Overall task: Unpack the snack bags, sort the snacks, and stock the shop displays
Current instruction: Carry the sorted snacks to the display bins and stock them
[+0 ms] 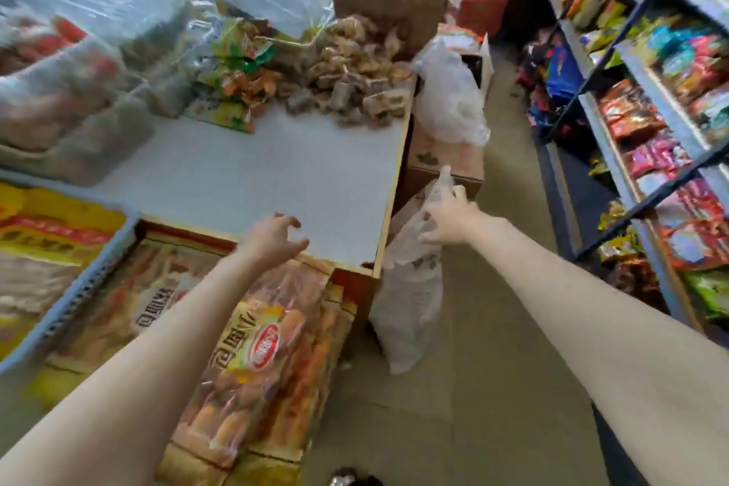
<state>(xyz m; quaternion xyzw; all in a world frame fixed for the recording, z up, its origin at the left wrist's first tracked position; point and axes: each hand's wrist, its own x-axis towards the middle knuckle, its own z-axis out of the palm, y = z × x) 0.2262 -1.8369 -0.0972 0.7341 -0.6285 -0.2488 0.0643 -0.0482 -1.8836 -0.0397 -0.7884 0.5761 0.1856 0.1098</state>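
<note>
My right hand (447,219) grips the top of a thin clear plastic bag (410,300) that hangs down beside the white table (276,174), its bottom near the floor. My left hand (272,235) hovers over the table's near edge with fingers loosely curled, holding nothing. A pile of small brown wrapped snacks (355,83) lies at the far end of the table, with green and orange packets (236,71) to its left.
Clear plastic bins (79,63) of snacks line the left. Boxed bread packs (252,347) sit below my left arm. A white bag (449,99) rests on cardboard boxes (442,166) ahead. Stocked shelves (651,110) run along the right of a narrow aisle.
</note>
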